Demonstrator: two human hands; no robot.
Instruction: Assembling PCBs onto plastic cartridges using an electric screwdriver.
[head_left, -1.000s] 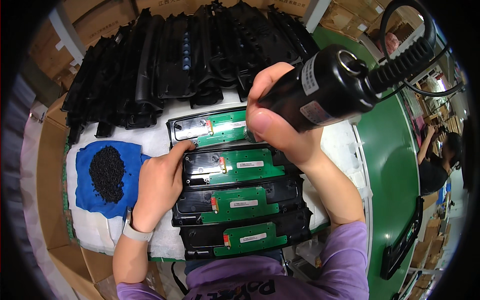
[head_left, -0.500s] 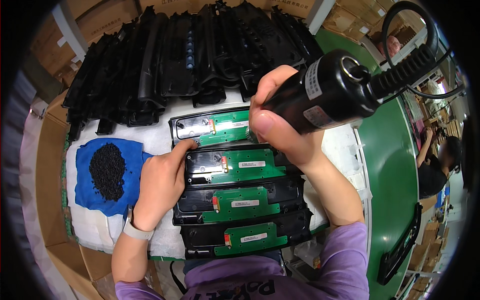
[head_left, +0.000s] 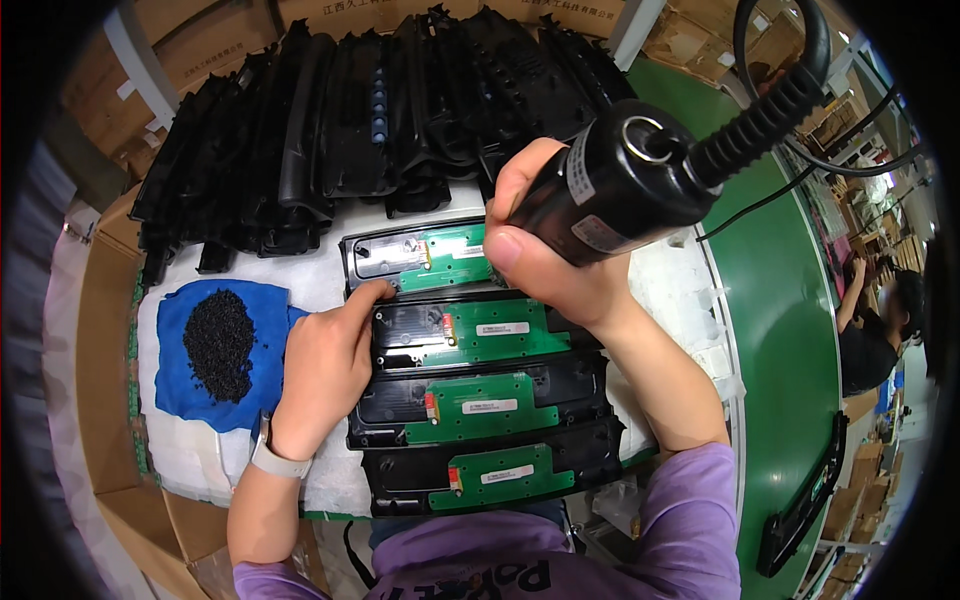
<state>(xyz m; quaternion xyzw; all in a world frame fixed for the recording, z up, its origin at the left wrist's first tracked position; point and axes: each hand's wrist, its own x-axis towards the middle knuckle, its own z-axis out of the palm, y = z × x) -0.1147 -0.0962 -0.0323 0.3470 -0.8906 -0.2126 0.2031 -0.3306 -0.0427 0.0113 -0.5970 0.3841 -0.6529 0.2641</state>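
Observation:
My right hand grips a black electric screwdriver with a coiled cable, held upright over the topmost of several black plastic parts with green circuit boards. These parts lie in a row on a white pad in front of me. My left hand rests on the pad, its fingertips touching the left end of the two upper parts. The screwdriver's tip is hidden behind my right hand.
A blue cloth with a heap of small black screws lies to the left. Many black plastic housings are stacked at the back. A green conveyor belt runs along the right, with another person beyond it. Cardboard edges surround the pad.
My right hand with the screwdriver has shifted slightly up and to the left over the top part. My left hand has stayed in place.

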